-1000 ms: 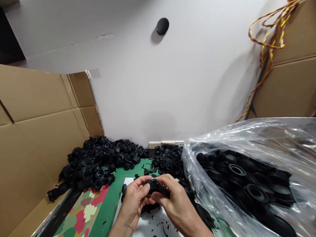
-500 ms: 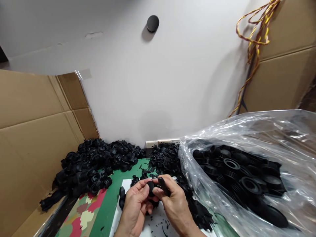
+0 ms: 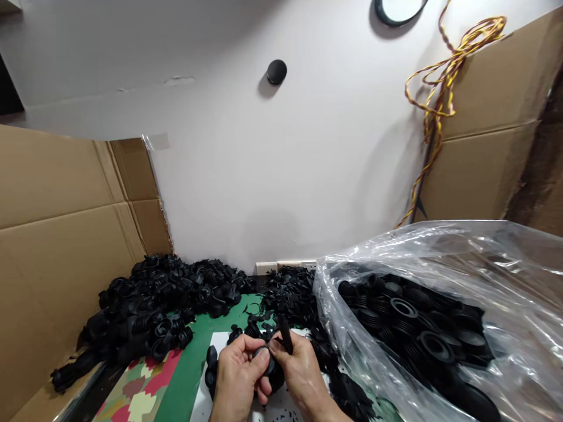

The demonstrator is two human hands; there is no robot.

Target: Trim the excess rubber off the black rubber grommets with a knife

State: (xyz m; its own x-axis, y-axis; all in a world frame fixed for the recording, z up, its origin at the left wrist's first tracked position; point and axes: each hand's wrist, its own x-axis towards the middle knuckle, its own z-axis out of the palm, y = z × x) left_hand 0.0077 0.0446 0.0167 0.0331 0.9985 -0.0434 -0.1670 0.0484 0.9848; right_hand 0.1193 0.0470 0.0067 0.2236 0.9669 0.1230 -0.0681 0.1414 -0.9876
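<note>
Low in the middle of the head view, my left hand (image 3: 240, 375) pinches a round black rubber piece (image 3: 276, 376) between thumb and fingers. My right hand (image 3: 303, 369) closes against the same piece from the other side, its thumb near my left thumb. A dark, narrow strip-like thing (image 3: 285, 334) sticks up from my right fingers; whether it is a tool or a rubber flap I cannot tell. Beneath both hands lies a white sheet (image 3: 203, 404) dotted with black scraps. Beside my left hand rest a few more black rubber pieces (image 3: 212, 366).
Ribbed black rubber parts (image 3: 176, 305) are heaped at left against cardboard (image 3: 65, 193). Thin black scraps (image 3: 288, 296) pile up by the wall. A clear plastic bag (image 3: 365, 249) at right contains ribbed black parts (image 3: 435, 346). Twisted yellow-brown wire (image 3: 440, 99) hangs above.
My view has shifted, so the scene sits lower and a round-rimmed object appears at the top. The strip in my right hand now points more upright. Both hands keep the rubber piece.
</note>
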